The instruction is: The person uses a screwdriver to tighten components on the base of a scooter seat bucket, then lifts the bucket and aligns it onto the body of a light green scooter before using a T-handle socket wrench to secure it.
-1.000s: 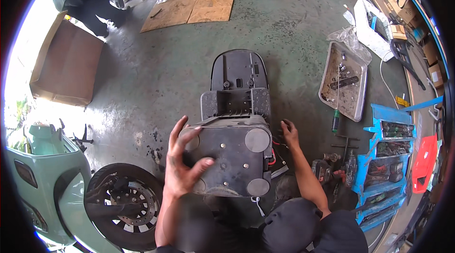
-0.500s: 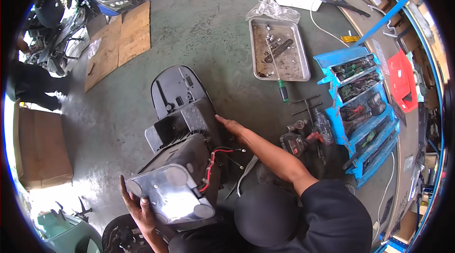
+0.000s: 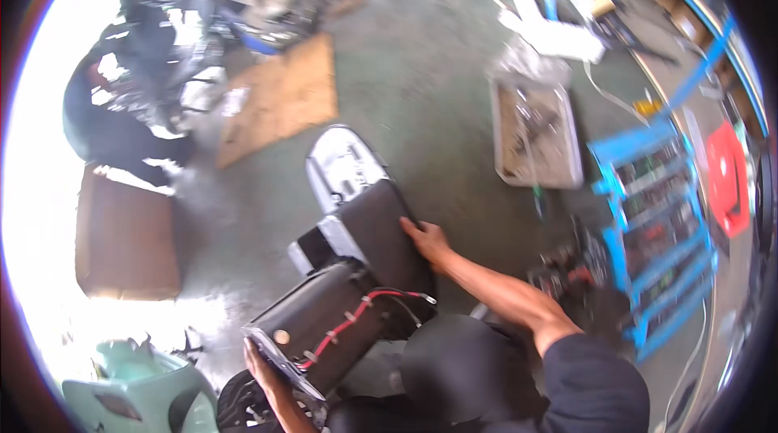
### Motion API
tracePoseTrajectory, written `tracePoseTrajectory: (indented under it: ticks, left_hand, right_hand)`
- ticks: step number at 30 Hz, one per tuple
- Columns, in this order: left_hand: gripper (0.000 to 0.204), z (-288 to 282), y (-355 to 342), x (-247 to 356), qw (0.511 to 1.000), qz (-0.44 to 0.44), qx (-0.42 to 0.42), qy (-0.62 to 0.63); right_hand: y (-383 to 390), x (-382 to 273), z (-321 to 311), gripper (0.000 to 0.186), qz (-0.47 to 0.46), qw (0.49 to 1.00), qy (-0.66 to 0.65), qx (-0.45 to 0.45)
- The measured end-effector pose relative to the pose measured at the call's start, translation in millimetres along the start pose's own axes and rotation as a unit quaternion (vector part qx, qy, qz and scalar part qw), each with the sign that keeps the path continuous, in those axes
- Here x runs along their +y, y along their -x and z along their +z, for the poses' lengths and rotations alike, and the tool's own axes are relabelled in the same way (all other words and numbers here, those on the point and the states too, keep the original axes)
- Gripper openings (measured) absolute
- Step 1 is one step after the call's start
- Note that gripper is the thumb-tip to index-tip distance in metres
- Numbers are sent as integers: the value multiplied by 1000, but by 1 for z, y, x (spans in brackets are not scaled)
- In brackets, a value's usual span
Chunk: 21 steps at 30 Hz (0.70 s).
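A black plastic box [image 3: 312,303], with a red cable [image 3: 348,326] and a thin dark lead along its side, lies at a slant before me. It is joined to a long black part shaped like a scooter seat [image 3: 347,161], whose far end shines with glare. My left hand [image 3: 263,364] is closed on the clear plate at the near end of the box; part of its fingers is hidden. With fingers bent over its right edge, my right hand [image 3: 425,242] grips the seat-shaped part. Motion blurs the picture.
At the right stands an opened blue toolbox [image 3: 656,230] with a red case [image 3: 728,177] beyond it. A metal tray [image 3: 506,149] holds small parts. Cardboard [image 3: 284,100] and a brown box [image 3: 126,230] lie left, near a crouching person [image 3: 121,125] beside a motorcycle.
The near end of the box has tipped down, so its clear plate shows almost edge-on. Both hands moved with it. The whole view has swung left.
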<state>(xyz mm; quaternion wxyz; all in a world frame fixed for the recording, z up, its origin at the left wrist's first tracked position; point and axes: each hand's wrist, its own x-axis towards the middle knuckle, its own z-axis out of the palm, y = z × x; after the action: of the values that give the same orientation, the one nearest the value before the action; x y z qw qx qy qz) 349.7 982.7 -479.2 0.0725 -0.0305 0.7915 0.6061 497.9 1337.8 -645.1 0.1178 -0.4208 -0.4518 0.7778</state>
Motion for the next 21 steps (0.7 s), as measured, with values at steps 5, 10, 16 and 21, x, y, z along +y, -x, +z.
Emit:
tracePoseTrajectory:
  ticks: [5,10,16,21]
  left_hand:
    - [62,-17,3,189,973,-55,-6,223]
    - [74,-114,26,350,859,-46,-111,498]
    - [86,-78,125,486,865,-138,-99,472]
    - [78,-139,188,497,774,-65,-152,611]
  right_hand:
    - [87,-252,68,56,-145,985,-59,-68]
    - [302,-538,145,63,-346,881,-44,-319]
    - [474,-676,163,32,-499,824,210,-167]
    - [548,-692,207,30,-537,763,292,-211]
